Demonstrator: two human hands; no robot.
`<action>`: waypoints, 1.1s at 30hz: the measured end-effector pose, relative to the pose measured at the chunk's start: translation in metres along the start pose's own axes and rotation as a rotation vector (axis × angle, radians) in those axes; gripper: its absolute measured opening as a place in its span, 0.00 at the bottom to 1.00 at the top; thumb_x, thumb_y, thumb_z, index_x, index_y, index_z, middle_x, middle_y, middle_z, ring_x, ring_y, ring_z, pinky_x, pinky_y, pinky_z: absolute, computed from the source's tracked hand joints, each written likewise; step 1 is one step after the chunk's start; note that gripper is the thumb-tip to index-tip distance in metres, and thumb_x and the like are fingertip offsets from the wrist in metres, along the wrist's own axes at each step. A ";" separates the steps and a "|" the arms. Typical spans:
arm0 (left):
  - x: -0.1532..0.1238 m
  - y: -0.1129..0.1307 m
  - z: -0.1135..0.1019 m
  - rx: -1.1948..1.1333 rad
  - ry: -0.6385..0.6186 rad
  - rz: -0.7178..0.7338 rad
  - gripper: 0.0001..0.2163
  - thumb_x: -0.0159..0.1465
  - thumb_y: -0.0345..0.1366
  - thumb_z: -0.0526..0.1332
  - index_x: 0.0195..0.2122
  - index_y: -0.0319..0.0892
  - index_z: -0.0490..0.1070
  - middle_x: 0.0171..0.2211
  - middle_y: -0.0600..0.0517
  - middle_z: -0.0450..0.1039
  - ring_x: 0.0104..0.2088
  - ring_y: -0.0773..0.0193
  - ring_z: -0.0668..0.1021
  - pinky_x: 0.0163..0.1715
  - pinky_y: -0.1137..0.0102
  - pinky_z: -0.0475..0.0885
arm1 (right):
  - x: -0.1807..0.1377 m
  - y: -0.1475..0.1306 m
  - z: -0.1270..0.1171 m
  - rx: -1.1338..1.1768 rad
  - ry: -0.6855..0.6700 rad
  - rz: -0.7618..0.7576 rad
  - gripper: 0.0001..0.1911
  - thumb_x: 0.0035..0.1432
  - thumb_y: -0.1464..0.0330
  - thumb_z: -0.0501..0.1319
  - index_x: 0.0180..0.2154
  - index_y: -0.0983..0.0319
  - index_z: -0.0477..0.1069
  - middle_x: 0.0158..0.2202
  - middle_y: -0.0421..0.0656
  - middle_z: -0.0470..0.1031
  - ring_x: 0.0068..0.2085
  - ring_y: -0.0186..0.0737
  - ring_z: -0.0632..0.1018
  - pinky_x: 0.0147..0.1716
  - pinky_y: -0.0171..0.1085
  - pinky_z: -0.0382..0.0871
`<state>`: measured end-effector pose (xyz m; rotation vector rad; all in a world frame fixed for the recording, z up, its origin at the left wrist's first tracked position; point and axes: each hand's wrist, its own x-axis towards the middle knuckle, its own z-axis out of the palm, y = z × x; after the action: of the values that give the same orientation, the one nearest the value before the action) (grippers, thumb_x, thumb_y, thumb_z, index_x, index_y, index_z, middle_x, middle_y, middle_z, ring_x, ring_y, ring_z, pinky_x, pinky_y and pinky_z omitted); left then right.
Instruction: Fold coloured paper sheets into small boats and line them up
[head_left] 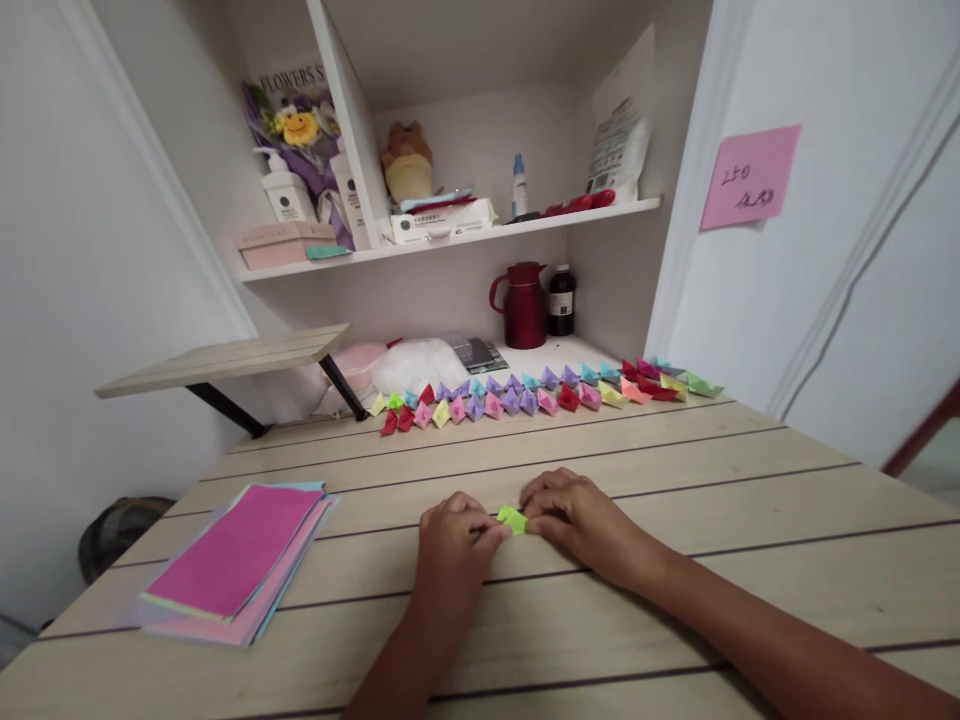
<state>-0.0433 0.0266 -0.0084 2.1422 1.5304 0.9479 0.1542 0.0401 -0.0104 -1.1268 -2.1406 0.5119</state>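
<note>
A small piece of folded yellow-green paper (513,520) lies low over the middle of the table, held between my two hands. The fingertips of my left hand (459,540) pinch its left edge. On the opposite side, my right hand (574,515) has its thumb and fingers closed on the right edge. My fingers cover both ends of the paper, so its full shape is hidden. Farther back stand rows of small folded paper boats (511,400) in many colours. To the left rests a stack of coloured paper sheets (232,550), a magenta one on top.
A small raised wooden shelf (225,358) on black legs stands at the table's back left. Behind the boats are a red jug (524,305), a dark bottle (561,300) and a white plastic bag (418,367). A pink note (751,177) hangs on the right wall.
</note>
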 end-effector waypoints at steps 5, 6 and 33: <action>0.004 0.000 0.004 -0.062 0.030 -0.077 0.07 0.56 0.35 0.63 0.21 0.46 0.75 0.28 0.55 0.73 0.34 0.63 0.76 0.39 0.67 0.67 | 0.006 0.001 0.007 -0.120 0.022 0.035 0.07 0.58 0.70 0.59 0.30 0.58 0.75 0.38 0.42 0.78 0.42 0.43 0.74 0.43 0.42 0.64; 0.004 0.001 0.005 -0.042 0.039 -0.087 0.07 0.56 0.35 0.62 0.21 0.46 0.74 0.30 0.55 0.74 0.36 0.62 0.76 0.41 0.66 0.66 | 0.008 0.001 0.009 -0.160 0.017 0.041 0.07 0.59 0.70 0.58 0.30 0.58 0.74 0.38 0.42 0.77 0.42 0.43 0.73 0.43 0.41 0.64; -0.006 0.002 0.001 0.237 -0.006 -0.105 0.02 0.60 0.33 0.58 0.30 0.45 0.66 0.45 0.52 0.72 0.48 0.57 0.71 0.46 0.61 0.60 | 0.014 -0.013 0.014 -0.437 -0.038 0.124 0.07 0.57 0.65 0.62 0.29 0.59 0.68 0.34 0.43 0.71 0.40 0.44 0.69 0.37 0.39 0.57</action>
<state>-0.0425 0.0208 -0.0092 2.1906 1.8122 0.7575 0.1313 0.0440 -0.0076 -1.5020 -2.2889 0.1168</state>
